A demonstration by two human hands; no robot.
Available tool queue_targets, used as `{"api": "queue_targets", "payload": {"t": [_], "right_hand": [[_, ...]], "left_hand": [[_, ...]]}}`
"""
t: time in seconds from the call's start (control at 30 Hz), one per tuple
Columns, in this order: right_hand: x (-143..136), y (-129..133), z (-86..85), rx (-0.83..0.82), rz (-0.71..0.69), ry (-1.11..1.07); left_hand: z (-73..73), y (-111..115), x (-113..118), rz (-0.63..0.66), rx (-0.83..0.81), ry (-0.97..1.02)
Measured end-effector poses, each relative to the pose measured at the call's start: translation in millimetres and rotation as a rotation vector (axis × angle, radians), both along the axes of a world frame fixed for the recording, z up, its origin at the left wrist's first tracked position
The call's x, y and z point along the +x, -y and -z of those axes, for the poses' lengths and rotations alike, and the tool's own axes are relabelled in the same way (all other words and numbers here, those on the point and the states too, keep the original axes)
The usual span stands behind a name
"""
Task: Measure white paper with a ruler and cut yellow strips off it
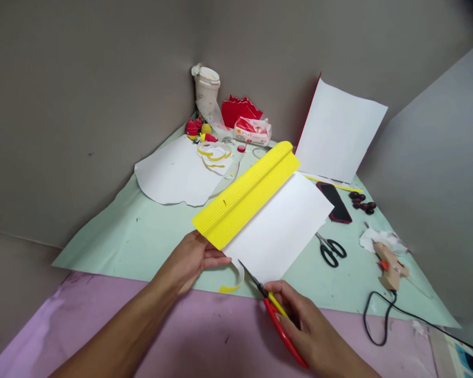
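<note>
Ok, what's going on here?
The left hand holds a ribbed sheet, yellow on one side and white on the other, partly curled over. The right hand holds red-handled scissors, their blades by the sheet's near edge, where a narrow strip curls down. Black-handled scissors lie off to the right.

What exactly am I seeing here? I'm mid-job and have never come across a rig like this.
There's no machine: these are a person's two bare hands, seen in one picture from a camera worn on the head, looking forward and down. The left hand holds a ridged yellow sheet. The right hand holds red-and-yellow scissors. On the pale green covering lie a phone, black-handled scissors, a glue gun and a white sheet; a lidded cup stands behind.
</note>
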State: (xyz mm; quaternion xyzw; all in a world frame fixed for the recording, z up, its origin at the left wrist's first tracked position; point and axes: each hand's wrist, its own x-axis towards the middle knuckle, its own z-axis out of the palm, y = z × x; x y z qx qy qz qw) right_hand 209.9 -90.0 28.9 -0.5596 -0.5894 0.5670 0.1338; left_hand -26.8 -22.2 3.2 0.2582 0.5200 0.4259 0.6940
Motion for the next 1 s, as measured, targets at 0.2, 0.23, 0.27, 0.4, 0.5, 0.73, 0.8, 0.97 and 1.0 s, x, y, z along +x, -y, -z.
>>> {"api": "queue_targets", "payload": {"t": [0.2, 0.23, 0.27, 0.4, 0.5, 0.73, 0.8, 0.97, 1.0], "right_hand": [[1.2, 2.1, 1.6, 0.011, -0.016, 0.004], [1.3, 2.8, 3.4, 0.02, -0.017, 0.005], [1.2, 3.5, 5.5, 0.029, -0.015, 0.003], [-1.4, 5.5, 12.4, 0.045, 0.015, -0.018], [-3.6, 4.8, 14.3, 0.001, 0.053, -0.057], [-4.4, 2.8, 13.7, -0.026, 0.063, -0.116], [-4.7, 2.8, 9.3, -0.019, 0.045, -0.108], [-4.5, 0.8, -4.2, -0.117, -0.006, -0.116], [-3.9, -0.1, -4.9, -0.143, -0.007, -0.144]], "left_hand": [[-2.6, 0.2, -0.3, 0.021, -0.001, -0.007], [-2.6, 0.3, -0.3, 0.024, 0.001, -0.008], [-2.4, 0.4, -0.1, 0.023, 0.009, -0.006], [-0.7, 0.9, 0.7, 0.014, 0.072, 0.0], [0.2, 1.1, 0.8, 0.035, 0.089, 0.0], [0.2, 1.3, 1.4, 0.022, 0.096, 0.0], [-0.2, 1.4, 1.7, 0.012, 0.085, -0.026], [-0.7, 1.2, 0.8, 0.023, 0.077, -0.019], [-0.6, 1.1, 0.5, 0.029, 0.082, -0.006]]}}
